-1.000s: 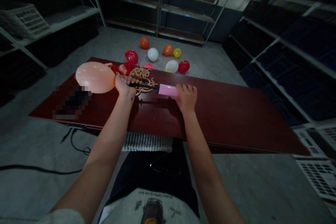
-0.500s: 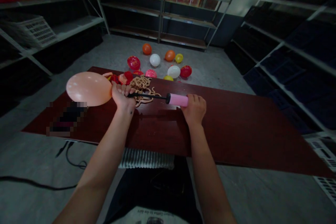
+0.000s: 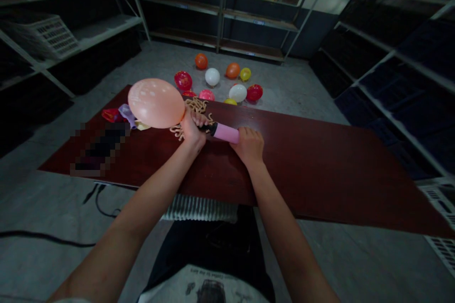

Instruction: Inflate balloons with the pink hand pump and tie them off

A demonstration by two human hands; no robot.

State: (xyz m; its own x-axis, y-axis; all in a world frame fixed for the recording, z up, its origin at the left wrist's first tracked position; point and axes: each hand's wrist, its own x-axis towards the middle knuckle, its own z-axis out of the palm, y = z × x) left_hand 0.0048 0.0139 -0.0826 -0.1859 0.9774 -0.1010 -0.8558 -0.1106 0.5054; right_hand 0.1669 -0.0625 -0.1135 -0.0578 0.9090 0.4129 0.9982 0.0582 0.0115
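Observation:
My left hand (image 3: 194,127) is closed around the neck of an inflated peach balloon (image 3: 156,103) and the black end of a hand balloon pump (image 3: 226,133). Its fingers hide where the two meet. The balloon stretches out to the left, above the table. My right hand (image 3: 249,144) grips the far end of the pump's pink barrel. Only a short black piece shows between the barrel and my left hand. Behind my left hand, a heap of beige, string-like pieces (image 3: 196,105) lies on the table, partly covered by hand and balloon.
Uninflated red and purple balloons (image 3: 113,115) lie on the dark red table (image 3: 320,165), near a blurred-out dark object (image 3: 103,147). Beyond the table, several inflated balloons (image 3: 232,70) rest on the floor. Shelving (image 3: 256,19) stands around the room; a black cable (image 3: 46,238) runs along the floor at left.
My hands have come together, and the long black rod between them has slid out of sight into the pink barrel. The balloon has shifted right and up, uncovering the uninflated balloons at left.

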